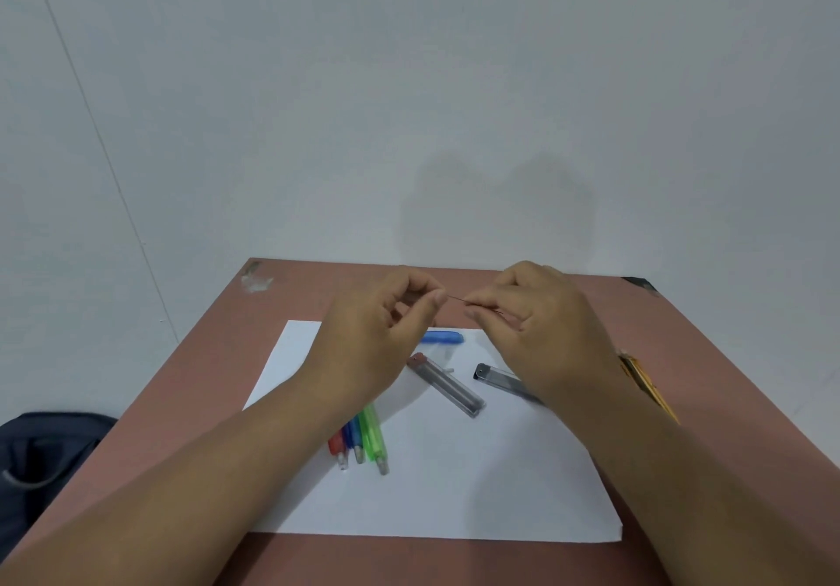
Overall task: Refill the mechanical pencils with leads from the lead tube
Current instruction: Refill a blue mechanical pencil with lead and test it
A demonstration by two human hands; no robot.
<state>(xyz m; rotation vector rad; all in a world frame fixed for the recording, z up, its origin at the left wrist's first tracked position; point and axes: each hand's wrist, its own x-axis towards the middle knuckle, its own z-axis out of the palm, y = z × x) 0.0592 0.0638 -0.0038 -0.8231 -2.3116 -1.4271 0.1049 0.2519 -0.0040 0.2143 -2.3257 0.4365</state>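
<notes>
Above white paper [454, 485], hands pinching thin lead [456, 298], no legible writing

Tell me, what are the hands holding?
Right hand pinches thin leads by one end. Left hand pinches something at the other end; what it is cannot be told.

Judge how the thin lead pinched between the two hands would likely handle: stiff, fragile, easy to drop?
The lead is hair-thin and straight between the left hand and right hand, so probably stiff but brittle. It looks nearly weightless. Only the fingers' tips hold it, so it could slip easily.
</notes>
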